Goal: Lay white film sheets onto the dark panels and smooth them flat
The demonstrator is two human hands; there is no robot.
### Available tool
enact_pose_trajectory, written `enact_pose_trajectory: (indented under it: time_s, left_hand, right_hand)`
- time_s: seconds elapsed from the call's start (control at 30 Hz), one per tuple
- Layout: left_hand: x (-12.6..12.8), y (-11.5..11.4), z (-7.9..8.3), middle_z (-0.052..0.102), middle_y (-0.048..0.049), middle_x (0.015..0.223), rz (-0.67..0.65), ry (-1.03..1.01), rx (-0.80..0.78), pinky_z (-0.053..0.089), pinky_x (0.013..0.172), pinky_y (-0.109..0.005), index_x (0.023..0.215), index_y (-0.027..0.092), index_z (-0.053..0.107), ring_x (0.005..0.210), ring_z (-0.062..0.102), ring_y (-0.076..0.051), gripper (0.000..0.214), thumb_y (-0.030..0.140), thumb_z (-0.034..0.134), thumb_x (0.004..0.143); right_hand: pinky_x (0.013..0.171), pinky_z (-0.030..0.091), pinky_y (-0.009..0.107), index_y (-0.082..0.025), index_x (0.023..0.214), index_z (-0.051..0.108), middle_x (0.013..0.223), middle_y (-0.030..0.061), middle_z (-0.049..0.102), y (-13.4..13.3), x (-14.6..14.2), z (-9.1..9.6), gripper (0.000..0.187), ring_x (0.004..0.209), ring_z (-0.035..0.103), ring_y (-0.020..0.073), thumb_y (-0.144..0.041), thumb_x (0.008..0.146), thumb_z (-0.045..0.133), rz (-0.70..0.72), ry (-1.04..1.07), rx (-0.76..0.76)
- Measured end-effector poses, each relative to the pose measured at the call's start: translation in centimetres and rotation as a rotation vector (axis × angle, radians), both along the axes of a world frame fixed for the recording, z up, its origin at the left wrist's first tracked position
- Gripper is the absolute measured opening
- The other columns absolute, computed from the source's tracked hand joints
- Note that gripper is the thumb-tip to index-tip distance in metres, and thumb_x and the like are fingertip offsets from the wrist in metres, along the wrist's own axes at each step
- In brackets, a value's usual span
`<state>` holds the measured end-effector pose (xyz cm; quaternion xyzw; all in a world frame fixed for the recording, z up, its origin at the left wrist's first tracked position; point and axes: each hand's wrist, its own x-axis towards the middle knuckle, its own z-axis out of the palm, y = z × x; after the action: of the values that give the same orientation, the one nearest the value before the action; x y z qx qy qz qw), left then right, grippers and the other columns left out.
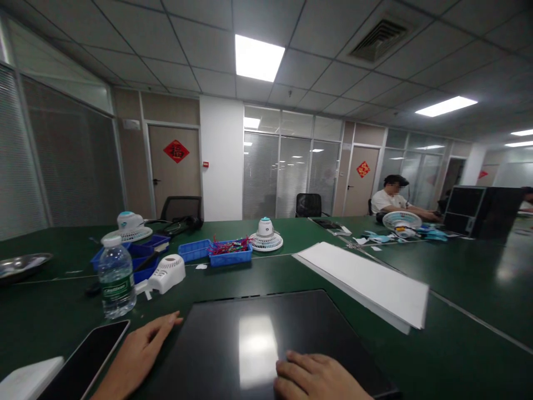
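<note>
A flat, glossy black screen panel [216, 339] lies on the green table in front of me, mirroring a ceiling light. My right hand [318, 378] rests on its near part, fingers stretched out, with nothing held. Beside the panel's left edge, my left hand [141, 347] lies on the table with its fingers extended and nothing visible in it. A dark smartphone [89, 355] sits just left of that hand, near a white flat object [31, 378]. Behind them stands a clear water bottle [116, 278] with a green label.
Farther back are a white plastic housing [169, 272], a blue tray of wires [231, 255] and a small white fan [266, 236]. White boards [366, 280] lie to the right. Across the table, a person [391, 200] sits near a black computer case [464, 211].
</note>
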<state>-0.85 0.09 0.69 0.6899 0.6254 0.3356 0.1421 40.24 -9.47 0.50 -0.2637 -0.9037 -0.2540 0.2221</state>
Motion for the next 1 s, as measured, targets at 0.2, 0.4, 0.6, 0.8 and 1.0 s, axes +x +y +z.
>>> enact_pose_trajectory:
  time_s: [0.2,0.4,0.6,0.8,1.0]
  left_hand:
    - [0.6,-0.9,-0.5,0.055,-0.0014,0.15,-0.174,0.23,-0.03,0.034,0.117,-0.055,0.125,0.035,0.07,0.142,0.045,-0.032,0.048,0.06,0.052,0.089]
    - [1.4,-1.2,-0.6,0.044,-0.0001,0.157,-0.209,0.339,-0.098,0.028,0.119,-0.06,0.135,0.038,0.061,0.148,0.031,-0.033,0.053,0.062,0.051,0.089]
    - [1.9,0.3,-1.1,0.046,-0.0004,0.156,-0.155,0.374,-0.103,0.022,0.122,-0.059,0.133,0.037,0.063,0.148,0.031,-0.031,0.055,0.066,0.049,0.088]
    - [2.1,0.9,-1.1,0.046,-0.0016,0.155,-0.104,0.384,-0.131,0.02,0.121,-0.061,0.133,0.037,0.063,0.149,0.028,-0.032,0.057,0.068,0.047,0.088]
    - [2.1,0.8,-1.2,0.048,-0.0026,0.154,-0.094,0.349,-0.11,0.02,0.122,-0.059,0.132,0.035,0.065,0.149,0.03,-0.032,0.056,0.066,0.048,0.088]
  right_hand:
    - [0.113,0.038,0.039,-0.031,0.14,0.053,0.149,0.0045,0.053,8.8,7.6,2.0,0.045,0.137,0.048,0.0217,-0.047,0.099,0.046,-0.637,0.062,-0.293]
    - [0.093,0.046,0.064,-0.011,0.137,0.056,0.139,0.0266,0.057,13.6,17.6,-0.2,0.053,0.128,0.055,0.0403,-0.043,0.099,0.039,-1.095,0.205,-0.348]
    - [0.084,0.051,0.045,-0.016,0.127,0.064,0.118,0.02,0.07,14.8,19.6,-2.4,0.043,0.111,0.065,0.0322,-0.036,0.099,0.039,-1.16,0.17,-0.435]
    - [0.074,0.046,0.037,-0.013,0.094,0.069,0.093,0.0178,0.072,14.6,18.1,-1.5,0.032,0.09,0.07,0.0298,-0.022,0.096,0.039,-1.178,0.132,-0.421]
    - [0.064,0.04,0.032,-0.015,0.105,0.061,0.093,0.015,0.071,13.1,14.9,-0.1,0.031,0.086,0.069,0.0282,-0.027,0.102,0.032,-1.093,0.144,-0.34]
